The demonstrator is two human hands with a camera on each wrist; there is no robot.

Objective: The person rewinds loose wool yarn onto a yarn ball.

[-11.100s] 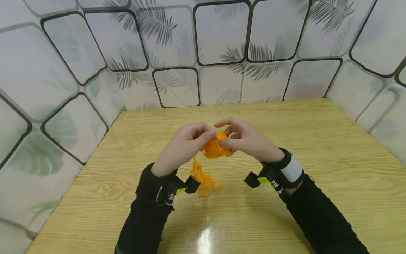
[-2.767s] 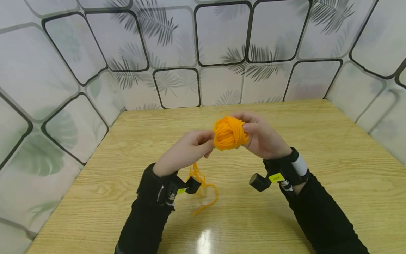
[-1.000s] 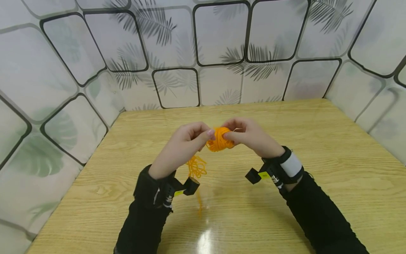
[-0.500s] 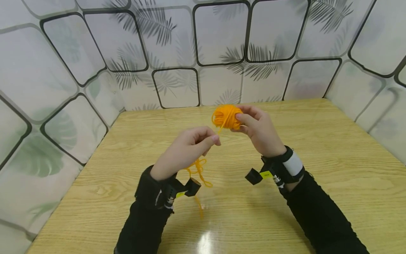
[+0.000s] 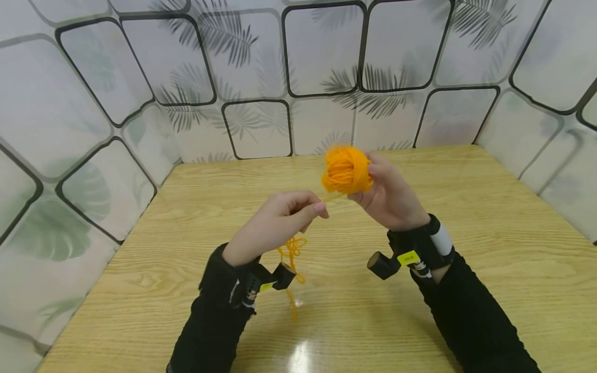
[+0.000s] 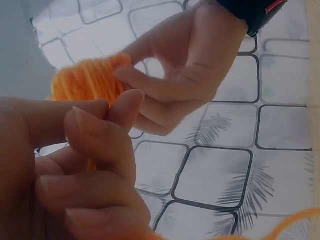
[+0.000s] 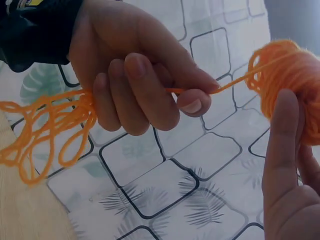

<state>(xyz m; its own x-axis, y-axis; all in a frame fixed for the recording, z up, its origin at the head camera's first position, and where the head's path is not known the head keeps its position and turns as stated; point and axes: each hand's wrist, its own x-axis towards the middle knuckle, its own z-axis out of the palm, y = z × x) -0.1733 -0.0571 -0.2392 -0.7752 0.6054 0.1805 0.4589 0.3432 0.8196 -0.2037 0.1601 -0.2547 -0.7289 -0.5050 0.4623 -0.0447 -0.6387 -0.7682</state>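
Observation:
An orange ball of yarn point(image 5: 346, 171) is held up above the table by my right hand point(image 5: 394, 194), thumb and fingers gripping its right side. My left hand point(image 5: 280, 220), lower and to the left, pinches the yarn strand point(image 7: 231, 85) between thumb and index finger. That strand runs taut from the pinch up to the ball. Loose loops of yarn point(image 7: 50, 130) hang out below the left hand, its other fingers curled around them. In the left wrist view the ball point(image 6: 87, 82) is partly hidden behind the left fingers.
A wood-grain table point(image 5: 186, 207) lies under both hands. Patterned panels with leaf prints point(image 5: 326, 52) rise behind it and at both sides. Each wrist carries a strapped camera, the left camera point(image 5: 282, 275) close to the hanging yarn tail point(image 5: 292, 305).
Since one second ago, my right hand has lifted the ball up and away from the left hand and turned it. The strand between them now shows. The left hand stays nearly in place.

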